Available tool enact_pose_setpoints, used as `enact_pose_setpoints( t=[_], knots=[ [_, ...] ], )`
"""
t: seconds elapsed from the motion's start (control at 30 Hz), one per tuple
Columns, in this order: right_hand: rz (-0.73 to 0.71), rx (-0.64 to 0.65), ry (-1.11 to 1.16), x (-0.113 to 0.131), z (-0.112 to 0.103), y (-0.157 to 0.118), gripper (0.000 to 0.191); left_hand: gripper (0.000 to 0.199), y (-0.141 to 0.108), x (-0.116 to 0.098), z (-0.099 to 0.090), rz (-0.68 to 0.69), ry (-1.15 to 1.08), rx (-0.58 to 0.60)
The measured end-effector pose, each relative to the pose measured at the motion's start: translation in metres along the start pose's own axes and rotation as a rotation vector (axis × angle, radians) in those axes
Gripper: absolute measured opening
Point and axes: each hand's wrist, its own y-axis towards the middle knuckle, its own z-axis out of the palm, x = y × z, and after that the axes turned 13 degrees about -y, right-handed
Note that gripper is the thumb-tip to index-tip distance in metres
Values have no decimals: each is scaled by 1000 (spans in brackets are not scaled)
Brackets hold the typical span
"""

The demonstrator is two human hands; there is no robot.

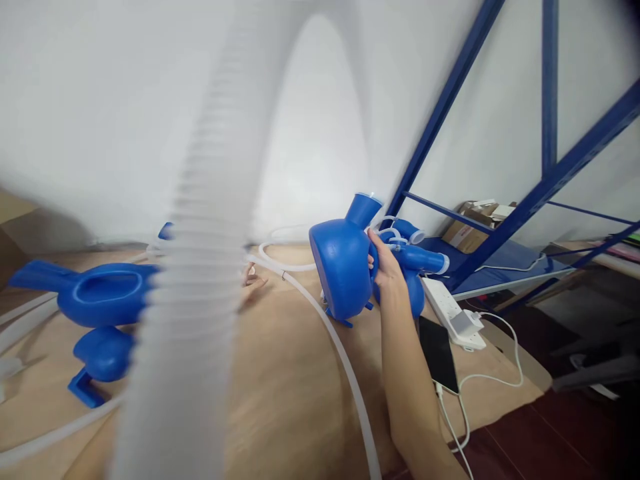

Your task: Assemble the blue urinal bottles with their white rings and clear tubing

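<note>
My right hand [386, 263] is wrapped round the handle of a blue plastic urinal bottle [336, 267]. Its angled neck points up and its base rests at or just over the brown-covered table [295, 400]. A blurred white corrugated hose [193, 267] rises close to the camera and hides most of my left hand [254, 285]. Only some fingers show past the hose's right side, near a thin white tube [330, 320] with a small dark tie; whether they grip anything is unclear.
Other blue bottles [413, 257] with white caps stand just right of my right hand. More blue bottles [107, 290] lie at left among white tubes. A power strip [453, 313], a phone [437, 350] and cables lie along the right edge, beside a blue metal shelf frame [450, 100].
</note>
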Motion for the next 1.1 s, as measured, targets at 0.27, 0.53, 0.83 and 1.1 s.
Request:
enact_pose_setpoints(
  t=[0.27, 0.53, 0.83, 1.1],
  knots=[
    [-78, 51, -78, -11, 27, 14, 71, 54, -10, -33, 13, 140, -357, 36],
    [-149, 78, -382, -23, 49, 19, 61, 41, -33, -99, -17, 348, -570, -283],
    [-119, 275, -516, -50, 104, 32, 51, 29, -50, -133, -47, 498, -743, -576],
    [-66, 318, -838, -48, 90, 28, 44, 22, -61, -145, -90, 735, -683, -704]
  ],
)
